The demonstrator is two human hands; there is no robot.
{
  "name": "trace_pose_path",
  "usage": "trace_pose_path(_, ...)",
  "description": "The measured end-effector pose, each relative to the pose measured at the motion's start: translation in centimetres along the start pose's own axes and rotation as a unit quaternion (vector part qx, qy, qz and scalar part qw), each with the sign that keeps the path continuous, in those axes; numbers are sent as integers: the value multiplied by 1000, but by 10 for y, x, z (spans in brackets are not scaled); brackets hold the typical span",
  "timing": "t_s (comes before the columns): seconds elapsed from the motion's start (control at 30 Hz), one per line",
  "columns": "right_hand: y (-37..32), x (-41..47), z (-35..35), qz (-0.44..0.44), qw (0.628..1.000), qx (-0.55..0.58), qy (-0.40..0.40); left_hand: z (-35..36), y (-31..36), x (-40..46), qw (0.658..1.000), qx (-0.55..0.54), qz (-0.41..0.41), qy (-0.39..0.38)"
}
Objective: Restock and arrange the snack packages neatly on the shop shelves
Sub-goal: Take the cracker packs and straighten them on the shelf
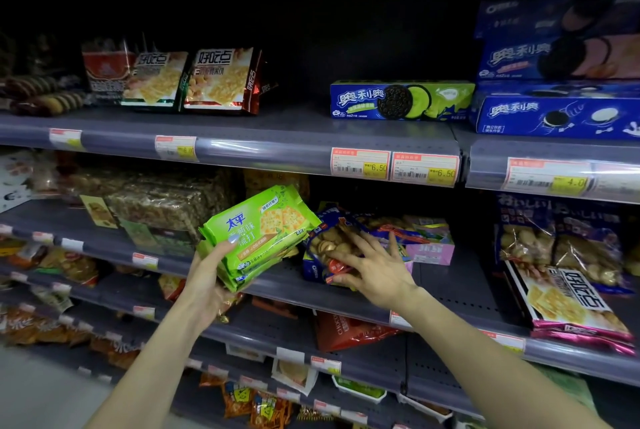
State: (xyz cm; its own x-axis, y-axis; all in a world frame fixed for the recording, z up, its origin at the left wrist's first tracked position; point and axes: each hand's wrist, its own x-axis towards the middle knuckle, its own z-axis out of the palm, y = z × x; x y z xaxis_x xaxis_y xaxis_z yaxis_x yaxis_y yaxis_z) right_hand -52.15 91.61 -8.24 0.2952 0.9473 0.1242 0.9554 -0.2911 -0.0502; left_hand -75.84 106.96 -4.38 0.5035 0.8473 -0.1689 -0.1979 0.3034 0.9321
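My left hand [207, 276] grips a small stack of green cracker packs [263, 234] from below, thumb on top, holding them tilted just in front of the middle shelf [460, 293]. My right hand [370, 265] reaches onto that shelf with fingers spread and lies on a blue pack of small round biscuits [329, 238]. Whether its fingers curl round the pack is unclear. A pink pack [433, 248] lies right behind the blue one.
The upper shelf [277, 141] carries cracker bags [214, 82] on the left and blue sandwich-cookie boxes [398, 101] on the right. Clear bags of brown snacks [166, 200] lie left of the green packs. Biscuit bags [561, 255] and a pink-edged cracker pack [575, 304] lie far right. Lower shelves hold more snacks.
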Motion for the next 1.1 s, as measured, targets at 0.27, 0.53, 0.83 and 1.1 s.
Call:
trace_pose_path(0.27, 33, 3, -9, 91, 996, 8, -23, -12, 0, -2, 1000, 2, 6, 20)
trace_pose_path(0.53, 52, 4, -9, 111, 994, 8, -4, -18, 3, -6, 999, 4, 24, 27)
trace_pose_path(0.83, 69, 4, -14, 167, 986, 28, 3, -27, 1, -3, 999, -6, 24, 37)
trace_pose_path(1.1, 71, 2, -13, 169, 984, 58, -3, -28, 2, -2, 999, 2, 21, 41)
